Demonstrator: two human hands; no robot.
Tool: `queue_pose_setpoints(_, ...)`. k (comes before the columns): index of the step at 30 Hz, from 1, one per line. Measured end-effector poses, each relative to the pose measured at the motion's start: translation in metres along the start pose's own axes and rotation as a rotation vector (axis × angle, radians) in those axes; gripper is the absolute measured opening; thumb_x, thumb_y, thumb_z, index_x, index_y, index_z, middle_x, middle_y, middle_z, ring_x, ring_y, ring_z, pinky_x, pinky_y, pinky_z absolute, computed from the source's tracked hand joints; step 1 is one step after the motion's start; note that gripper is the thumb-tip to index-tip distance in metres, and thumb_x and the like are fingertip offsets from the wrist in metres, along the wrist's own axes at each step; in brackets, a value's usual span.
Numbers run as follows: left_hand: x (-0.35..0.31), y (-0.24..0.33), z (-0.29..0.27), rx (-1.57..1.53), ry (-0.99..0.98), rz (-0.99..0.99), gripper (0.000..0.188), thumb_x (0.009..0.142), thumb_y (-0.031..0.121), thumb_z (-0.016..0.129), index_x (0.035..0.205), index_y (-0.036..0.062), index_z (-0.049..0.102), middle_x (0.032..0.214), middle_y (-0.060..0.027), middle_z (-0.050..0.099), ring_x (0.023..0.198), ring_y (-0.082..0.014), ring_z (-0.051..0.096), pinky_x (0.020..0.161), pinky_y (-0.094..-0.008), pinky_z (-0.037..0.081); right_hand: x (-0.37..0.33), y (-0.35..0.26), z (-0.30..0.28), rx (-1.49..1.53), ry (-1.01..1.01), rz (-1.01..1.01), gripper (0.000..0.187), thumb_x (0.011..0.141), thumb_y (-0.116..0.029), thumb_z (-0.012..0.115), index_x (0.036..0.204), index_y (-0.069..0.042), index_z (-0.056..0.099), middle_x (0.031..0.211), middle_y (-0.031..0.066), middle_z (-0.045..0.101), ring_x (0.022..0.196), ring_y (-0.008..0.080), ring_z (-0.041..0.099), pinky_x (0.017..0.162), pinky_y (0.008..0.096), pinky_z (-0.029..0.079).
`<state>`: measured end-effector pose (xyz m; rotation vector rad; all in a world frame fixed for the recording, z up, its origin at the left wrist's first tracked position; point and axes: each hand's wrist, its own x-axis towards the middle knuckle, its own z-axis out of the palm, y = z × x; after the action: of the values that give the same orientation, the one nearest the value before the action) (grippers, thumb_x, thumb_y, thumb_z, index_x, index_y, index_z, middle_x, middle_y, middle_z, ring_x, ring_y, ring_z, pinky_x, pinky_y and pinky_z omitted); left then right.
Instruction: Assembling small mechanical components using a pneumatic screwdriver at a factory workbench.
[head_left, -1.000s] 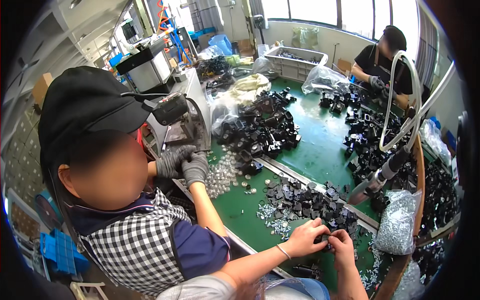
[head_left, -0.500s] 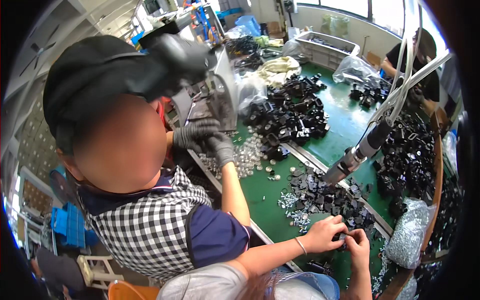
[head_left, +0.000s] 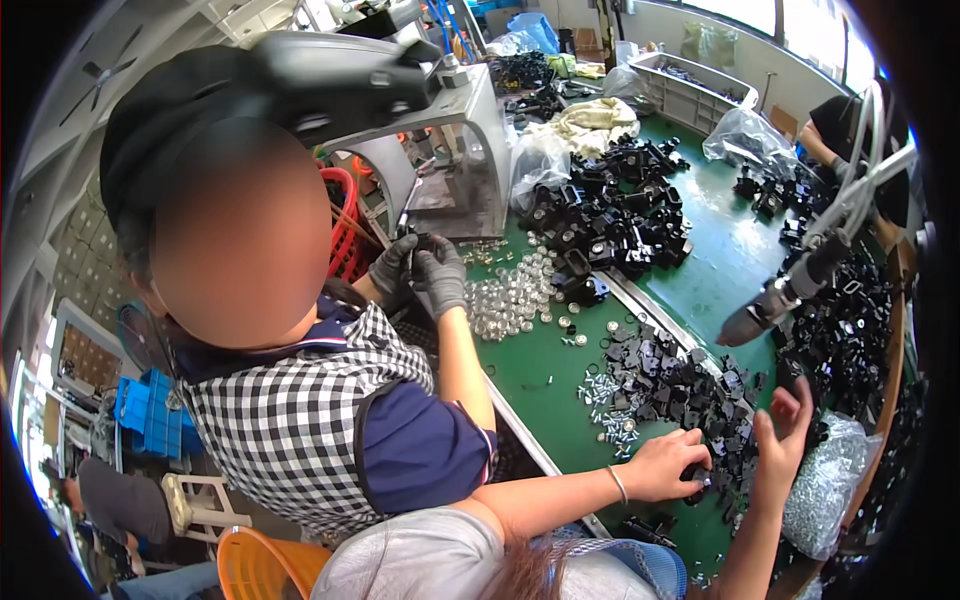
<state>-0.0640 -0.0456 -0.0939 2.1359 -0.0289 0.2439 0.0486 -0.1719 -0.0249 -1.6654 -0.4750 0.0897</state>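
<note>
My left hand [head_left: 668,465], with a bracelet at its wrist, is closed round a small black part [head_left: 695,477] with a bright metal bit on it, low over the green table. My right hand [head_left: 785,432] is raised to the right, thumb and fingers apart, with nothing visible between them. Just beyond its fingertips is a dark piece [head_left: 796,376]. Above the table a powered screwdriver [head_left: 770,305] hangs, tip down, apart from my right hand. Flat black parts [head_left: 665,375] lie heaped beyond my left hand, and small silver screws [head_left: 608,410] are scattered beside them.
At my left a co-worker in a checkered apron [head_left: 290,430] handles something small with gloved hands [head_left: 425,272]. Clear round pieces [head_left: 515,295] and black housings [head_left: 610,215] cover the far table [head_left: 520,375]. A bag of metal pieces [head_left: 828,490] sits at right; another person [head_left: 850,140] works beyond.
My right hand has left the part at my left hand and moved up and right, its fingers parting. The view has shifted, and the screwdriver now hangs farther right.
</note>
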Motion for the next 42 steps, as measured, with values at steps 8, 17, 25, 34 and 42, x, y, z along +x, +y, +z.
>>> queue_pose_setpoints(8, -0.002, 0.004, 0.007, -0.015, -0.007, 0.04, 0.025, 0.074, 0.024, 0.07, 0.094, 0.0128, 0.061, 0.091, -0.0074, 0.05, 0.089, -0.027, 0.054, 0.076, -0.0392, 0.047, 0.075, 0.035, 0.002, 0.007, 0.154, -0.199, 0.06, 0.085, -0.011, 0.067, 0.139, -0.005, 0.042, 0.104, 0.0019, 0.057, 0.091, 0.0115, 0.055, 0.081, 0.027, 0.046)
queue_pose_setpoints(17, 0.009, -0.002, -0.011, 0.093, 0.029, 0.041, 0.026, 0.071, 0.025, 0.074, 0.091, 0.0108, 0.067, 0.087, -0.0117, 0.057, 0.085, -0.0309, 0.058, 0.074, -0.0409, 0.048, 0.005, -0.026, -0.006, 0.42, 0.008, -0.009, 0.046, 0.08, -0.011, 0.064, 0.12, 0.007, 0.049, 0.088, 0.0097, 0.061, 0.076, 0.0165, 0.062, 0.07, 0.0289, 0.05)
queue_pose_setpoints(25, 0.01, 0.005, 0.002, 0.026, -0.056, 0.031, 0.026, 0.074, 0.025, 0.073, 0.095, 0.0108, 0.066, 0.087, -0.01, 0.055, 0.086, -0.0297, 0.057, 0.074, -0.0385, 0.048, -0.026, -0.041, -0.011, 0.436, 0.053, 0.034, 0.047, 0.075, -0.008, 0.068, 0.117, 0.003, 0.053, 0.086, 0.0092, 0.061, 0.074, 0.018, 0.063, 0.072, 0.0332, 0.051)
queue_pose_setpoints(34, 0.007, -0.001, 0.001, 0.019, -0.021, 0.062, 0.026, 0.074, 0.025, 0.073, 0.095, 0.0117, 0.066, 0.087, -0.0095, 0.054, 0.085, -0.0295, 0.057, 0.073, -0.0386, 0.047, -0.03, -0.035, 0.004, 0.358, 0.031, -0.038, 0.021, 0.074, -0.008, 0.074, 0.088, -0.004, 0.059, 0.07, -0.0039, 0.055, 0.06, 0.0048, 0.051, 0.052, 0.0243, 0.04)
queue_pose_setpoints(42, 0.008, 0.003, -0.001, 0.027, -0.016, 0.04, 0.026, 0.074, 0.025, 0.073, 0.095, 0.0117, 0.066, 0.086, -0.0094, 0.054, 0.085, -0.0298, 0.057, 0.074, -0.0389, 0.047, -0.028, -0.03, 0.002, 0.426, 0.044, -0.035, 0.019, 0.075, -0.007, 0.074, 0.086, -0.004, 0.058, 0.067, -0.0038, 0.055, 0.057, 0.0048, 0.049, 0.049, 0.0245, 0.038)
